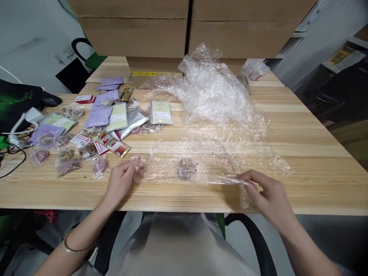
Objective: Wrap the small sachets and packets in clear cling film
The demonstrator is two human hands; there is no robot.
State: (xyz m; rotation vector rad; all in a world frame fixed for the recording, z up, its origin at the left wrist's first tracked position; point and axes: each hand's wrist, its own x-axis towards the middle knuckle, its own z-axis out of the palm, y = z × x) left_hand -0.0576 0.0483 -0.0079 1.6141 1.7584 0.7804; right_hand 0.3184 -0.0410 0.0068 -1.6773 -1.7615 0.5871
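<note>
A: Start at the left. What's there?

B: Small clear plastic packets with pink or brown contents (69, 165) lie on the pale wood-grain tabletop (319, 165). Behind them are flat purple rectangular pouches (99, 116), and just to the right, a pale green rectangular pouch (117, 117) with a white label. A slim red-and-brown printed sachet (114, 144) lies in front of that.

A: And the left hand (122, 178)?

B: Its fingers are closed on the bunched left end of a thin, clear plastic sheet (209, 153). Whether anything else is inside that grip, I cannot tell.

A: What's in the middle?

B: A small squarish clear packet with dark brown contents (186, 168), between the hands, at the sheet; under it or on it, I can't say. Farther back rises a crumpled heap of clear plastic (215, 88).

A: The right hand (266, 195)?

B: Thumb and forefinger pinch the sheet's near right edge, drawn into a narrow fold.
</note>
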